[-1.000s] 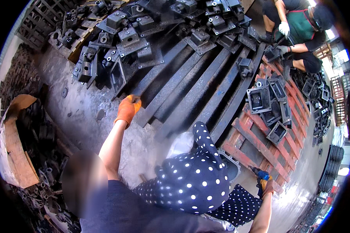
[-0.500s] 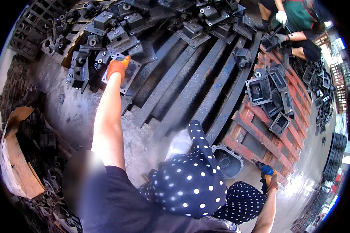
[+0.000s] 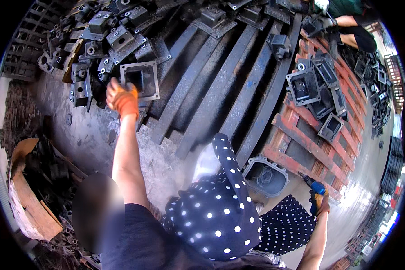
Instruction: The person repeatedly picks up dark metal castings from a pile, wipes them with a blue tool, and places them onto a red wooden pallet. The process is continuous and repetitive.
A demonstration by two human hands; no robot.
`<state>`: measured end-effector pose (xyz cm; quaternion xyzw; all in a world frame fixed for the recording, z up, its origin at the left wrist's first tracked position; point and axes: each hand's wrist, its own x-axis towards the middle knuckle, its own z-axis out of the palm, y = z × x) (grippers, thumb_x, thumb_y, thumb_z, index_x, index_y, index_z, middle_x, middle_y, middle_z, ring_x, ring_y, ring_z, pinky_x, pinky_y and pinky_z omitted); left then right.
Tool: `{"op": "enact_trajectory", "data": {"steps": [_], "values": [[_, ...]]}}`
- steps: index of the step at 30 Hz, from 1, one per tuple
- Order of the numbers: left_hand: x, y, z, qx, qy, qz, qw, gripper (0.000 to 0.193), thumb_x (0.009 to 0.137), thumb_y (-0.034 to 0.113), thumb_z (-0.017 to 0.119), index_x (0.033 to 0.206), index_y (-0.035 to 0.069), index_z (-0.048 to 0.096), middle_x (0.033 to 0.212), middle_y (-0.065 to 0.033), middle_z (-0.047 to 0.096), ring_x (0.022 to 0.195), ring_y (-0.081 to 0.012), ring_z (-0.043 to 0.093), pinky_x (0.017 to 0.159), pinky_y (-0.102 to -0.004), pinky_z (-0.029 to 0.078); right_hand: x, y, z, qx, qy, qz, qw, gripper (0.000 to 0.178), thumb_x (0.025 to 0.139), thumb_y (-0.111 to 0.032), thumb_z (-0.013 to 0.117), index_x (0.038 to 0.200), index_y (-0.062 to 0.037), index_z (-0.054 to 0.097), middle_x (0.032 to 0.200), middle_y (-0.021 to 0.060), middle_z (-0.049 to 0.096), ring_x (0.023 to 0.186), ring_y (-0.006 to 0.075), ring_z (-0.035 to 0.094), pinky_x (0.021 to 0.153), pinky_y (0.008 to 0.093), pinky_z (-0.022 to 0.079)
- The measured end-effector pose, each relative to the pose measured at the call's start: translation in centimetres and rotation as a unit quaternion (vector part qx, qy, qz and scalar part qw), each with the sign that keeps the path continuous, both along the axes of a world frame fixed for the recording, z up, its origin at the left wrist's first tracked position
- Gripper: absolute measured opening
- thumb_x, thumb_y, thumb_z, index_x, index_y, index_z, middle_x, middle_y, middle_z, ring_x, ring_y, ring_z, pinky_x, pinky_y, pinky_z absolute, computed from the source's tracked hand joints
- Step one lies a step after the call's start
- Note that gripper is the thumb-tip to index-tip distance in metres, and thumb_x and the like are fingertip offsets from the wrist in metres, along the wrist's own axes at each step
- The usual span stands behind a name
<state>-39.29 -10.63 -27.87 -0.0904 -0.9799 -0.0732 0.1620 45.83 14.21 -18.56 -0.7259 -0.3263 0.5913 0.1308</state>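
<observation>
My left hand (image 3: 123, 100), in an orange glove, is at the lower left corner of a square dark metal housing (image 3: 155, 80). Its thumb lies over the flange and the fingers curl along the outer edge, partly hidden. The housing's open cavity faces me, with bolt holes in the flange corners. Low on the right, my gloved right hand (image 3: 320, 203) grips a blue-and-black hand-held power tool (image 3: 317, 186). The slim tip of that tool points up and left, near the edge of a red pallet and apart from any casting.
Dark steel beams (image 3: 220, 90) run across the middle. More castings (image 3: 120, 38) are piled beyond my left hand. Several open housings (image 3: 303, 86) lie on the red pallet (image 3: 297, 137). A rounded grey housing (image 3: 266, 175) sits by my knees. Another person's gloved hand (image 3: 321, 5) shows far right.
The square housing has turned and shifted right against its neighbours. My left hand has moved from across its face to its lower left corner. My right hand still holds the tool.
</observation>
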Motion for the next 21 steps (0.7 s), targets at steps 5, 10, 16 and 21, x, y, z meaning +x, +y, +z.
{"op": "enact_trajectory", "data": {"steps": [5,10,16,21], "values": [[-3.6,1.2,3.8,-0.056,-0.274,0.094,0.955,0.084,0.075,0.056,0.068,0.145,0.025,0.033,0.144,-0.0158,0.042,0.127,-0.0373,0.047,0.098,-0.0489,0.043,0.5,-0.4,-1.0,0.072,-0.132,0.148,0.978,0.054,0.096,-0.053,0.032,0.125,-0.0132,0.054,0.085,0.0106,0.064,0.061,0.0207,0.058,0.051,0.0333,0.048],[-10.1,-2.0,-2.0,-0.054,-0.28,-0.095,0.954,0.068,0.072,0.043,0.073,0.122,0.002,0.055,0.117,-0.0266,0.061,0.113,-0.0382,0.057,0.091,-0.0431,0.048,-5.0,-0.1,0.9,0.069,-0.147,0.136,0.977,0.027,0.095,-0.023,0.046,0.116,-0.0119,0.059,0.078,0.0074,0.063,0.055,0.0161,0.055,0.044,0.03,0.043],[-5.6,2.1,1.4,-0.158,-0.149,-0.082,0.973,0.038,0.069,0.04,0.078,0.09,0.012,0.064,0.085,-0.0138,0.069,0.087,-0.0295,0.069,0.071,-0.0402,0.055,-5.3,-0.7,1.2,0.104,-0.108,0.134,0.98,0.029,0.092,-0.007,0.049,0.12,-0.01,0.057,0.08,0.0072,0.062,0.059,0.0158,0.055,0.045,0.0298,0.042],[5.3,9.5,8.0,-0.235,-0.132,-0.157,0.95,0.047,0.071,0.03,0.079,0.111,0.011,0.06,0.118,-0.0138,0.055,0.112,-0.0357,0.055,0.088,-0.0452,0.051,-4.0,-1.6,0.9,0.135,-0.132,0.166,0.968,0.041,0.09,-0.007,0.053,0.13,-0.013,0.051,0.11,0.0036,0.059,0.093,0.0158,0.056,0.076,0.0293,0.046]]}}
